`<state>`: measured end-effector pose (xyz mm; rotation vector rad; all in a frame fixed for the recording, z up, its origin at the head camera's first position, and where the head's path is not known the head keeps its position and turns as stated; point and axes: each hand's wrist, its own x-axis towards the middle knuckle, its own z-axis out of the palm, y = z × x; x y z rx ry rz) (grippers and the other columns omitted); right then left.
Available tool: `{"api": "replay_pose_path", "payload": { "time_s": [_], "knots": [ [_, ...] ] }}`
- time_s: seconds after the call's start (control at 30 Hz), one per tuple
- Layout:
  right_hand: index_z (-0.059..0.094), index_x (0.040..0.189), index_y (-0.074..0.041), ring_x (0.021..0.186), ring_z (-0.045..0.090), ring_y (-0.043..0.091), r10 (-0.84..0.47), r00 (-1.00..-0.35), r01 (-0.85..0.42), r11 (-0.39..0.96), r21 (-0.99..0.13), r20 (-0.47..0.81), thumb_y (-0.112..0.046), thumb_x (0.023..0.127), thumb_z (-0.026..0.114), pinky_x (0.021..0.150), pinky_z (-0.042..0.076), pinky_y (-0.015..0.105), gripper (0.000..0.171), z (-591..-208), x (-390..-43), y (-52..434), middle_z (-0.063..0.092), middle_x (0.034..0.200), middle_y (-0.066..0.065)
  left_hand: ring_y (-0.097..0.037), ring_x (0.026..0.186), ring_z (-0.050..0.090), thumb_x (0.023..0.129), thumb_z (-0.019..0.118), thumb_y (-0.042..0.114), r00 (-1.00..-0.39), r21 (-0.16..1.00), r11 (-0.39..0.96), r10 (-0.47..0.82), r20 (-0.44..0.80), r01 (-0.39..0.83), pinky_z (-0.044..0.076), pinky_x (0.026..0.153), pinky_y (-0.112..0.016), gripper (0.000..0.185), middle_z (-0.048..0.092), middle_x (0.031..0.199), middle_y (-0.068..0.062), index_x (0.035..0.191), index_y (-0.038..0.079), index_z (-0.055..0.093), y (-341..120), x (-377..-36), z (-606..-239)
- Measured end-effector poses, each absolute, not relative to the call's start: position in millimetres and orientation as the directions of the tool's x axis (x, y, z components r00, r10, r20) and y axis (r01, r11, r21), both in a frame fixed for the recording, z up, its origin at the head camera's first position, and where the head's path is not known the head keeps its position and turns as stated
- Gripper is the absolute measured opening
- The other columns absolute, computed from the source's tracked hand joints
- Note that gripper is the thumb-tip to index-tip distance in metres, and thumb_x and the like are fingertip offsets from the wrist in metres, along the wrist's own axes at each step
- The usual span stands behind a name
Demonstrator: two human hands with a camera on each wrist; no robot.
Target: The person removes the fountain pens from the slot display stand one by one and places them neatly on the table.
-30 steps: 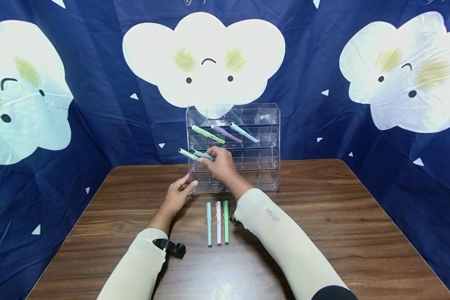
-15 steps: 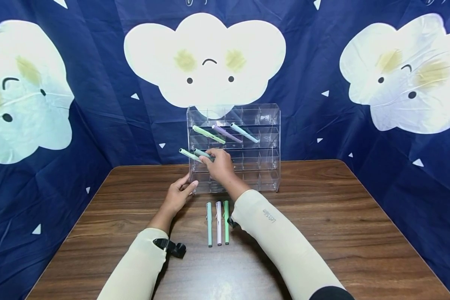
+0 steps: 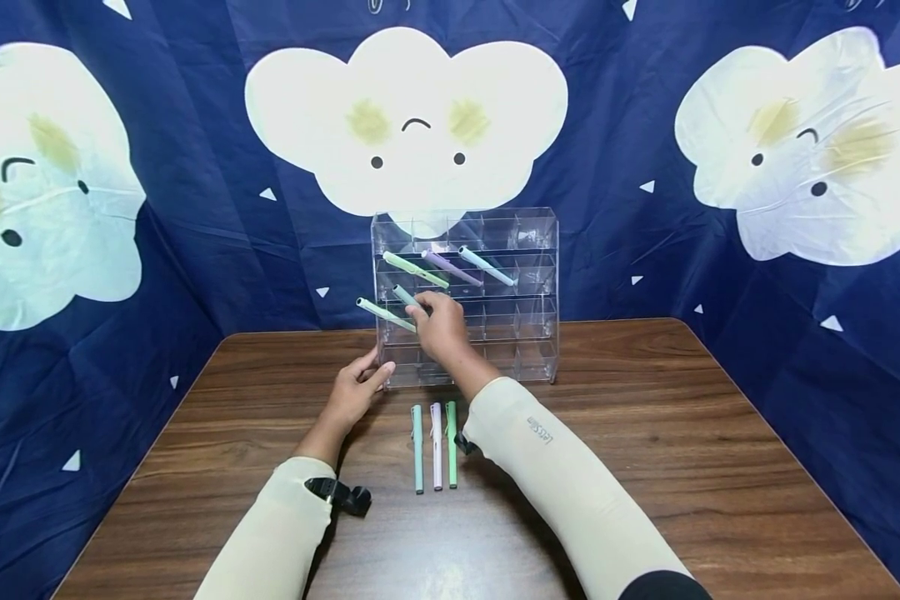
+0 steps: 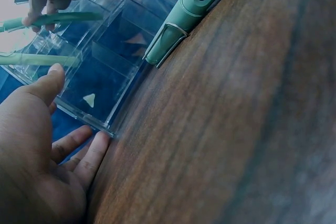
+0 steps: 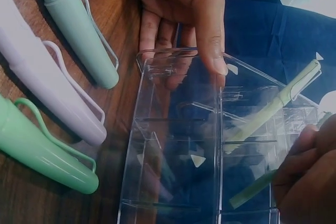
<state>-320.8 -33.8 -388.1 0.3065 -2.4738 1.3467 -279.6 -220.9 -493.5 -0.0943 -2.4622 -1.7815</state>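
A clear acrylic rack (image 3: 510, 333) of small compartments stands at the table's far side. Its upper row holds a green pen (image 3: 416, 269), a lilac pen (image 3: 452, 267) and a light blue pen (image 3: 487, 266). A pale green pen (image 3: 381, 312) juts out of the row below, at the left. My right hand (image 3: 422, 312) pinches a teal-green pen (image 3: 405, 297) at the neighbouring slot, tilted up to the left; it also shows in the right wrist view (image 5: 257, 188). My left hand (image 3: 378, 367) grips the rack's lower left corner (image 5: 157, 61), thumb on its front.
Three capped pens lie side by side on the wooden table (image 3: 645, 433) before the rack: teal (image 3: 417, 448), lilac-white (image 3: 437, 446), green (image 3: 452, 444). A blue cloth with cloud faces (image 3: 408, 125) hangs behind and at both sides.
The pen in my right hand has tilted, its free end now higher and closer to the rack. My left hand has stayed on the corner.
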Motion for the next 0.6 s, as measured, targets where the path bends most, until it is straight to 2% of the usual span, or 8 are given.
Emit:
{"api": "replay_pose_path", "payload": {
  "time_s": [0.17,0.3,0.33,0.43,0.57,0.6],
  "knots": [
    [0.080,0.121,-0.006,0.116,0.074,0.031,0.007,-0.875,-0.421,0.482,-0.768,0.484,-0.013,0.105,0.074,0.105,0.061,0.045,0.020,-384,-322,-34,0.080,0.120,0.013,-0.026,0.123,0.070,0.110,0.070,0.028,-0.993,0.946,0.304,-0.011,0.121,0.112,0.063,0.095,-0.024,0.060,0.060,0.150,-0.024,0.165,0.018,0.049,-221,-279,-495],
    [0.077,0.130,-0.004,0.118,0.073,0.032,0.006,-0.830,-0.493,0.460,-0.738,0.558,-0.008,0.104,0.072,0.106,0.060,0.044,0.026,-379,-321,-34,0.078,0.123,0.015,-0.014,0.113,0.070,0.110,0.071,0.028,-0.993,0.948,0.298,-0.019,0.120,0.109,0.063,0.093,-0.023,0.060,0.061,0.148,-0.025,0.165,0.017,0.049,-222,-280,-496],
    [0.076,0.132,-0.004,0.115,0.072,0.031,0.000,-0.822,-0.508,0.455,-0.732,0.570,-0.007,0.105,0.071,0.103,0.061,0.042,0.028,-377,-320,-33,0.077,0.122,0.016,-0.012,0.111,0.070,0.109,0.071,0.028,-0.993,0.950,0.295,-0.020,0.118,0.107,0.063,0.093,-0.022,0.060,0.061,0.148,-0.025,0.165,0.018,0.050,-221,-280,-496],
    [0.072,0.137,-0.004,0.093,0.074,0.030,-0.022,-0.807,-0.542,0.421,-0.727,0.590,-0.005,0.106,0.069,0.082,0.065,0.037,0.031,-372,-319,-32,0.073,0.121,0.016,-0.007,0.107,0.069,0.109,0.071,0.028,-0.993,0.952,0.289,-0.021,0.113,0.102,0.062,0.089,-0.019,0.061,0.061,0.147,-0.024,0.165,0.018,0.049,-221,-279,-496],
    [0.068,0.141,-0.002,0.067,0.071,0.026,-0.038,-0.794,-0.580,0.349,-0.736,0.607,-0.002,0.108,0.066,0.060,0.063,0.027,0.033,-365,-316,-30,0.069,0.122,0.018,-0.008,0.106,0.069,0.109,0.071,0.028,-0.993,0.954,0.283,-0.020,0.113,0.102,0.061,0.087,-0.017,0.060,0.061,0.148,-0.024,0.165,0.018,0.050,-222,-279,-496],
    [0.067,0.141,-0.001,0.065,0.070,0.026,-0.041,-0.790,-0.588,0.334,-0.737,0.612,-0.001,0.108,0.065,0.058,0.062,0.025,0.034,-364,-315,-30,0.068,0.122,0.019,-0.008,0.106,0.069,0.109,0.071,0.028,-0.993,0.952,0.287,-0.019,0.116,0.106,0.060,0.087,-0.017,0.060,0.061,0.147,-0.024,0.165,0.018,0.050,-222,-279,-496]
  ]
}}
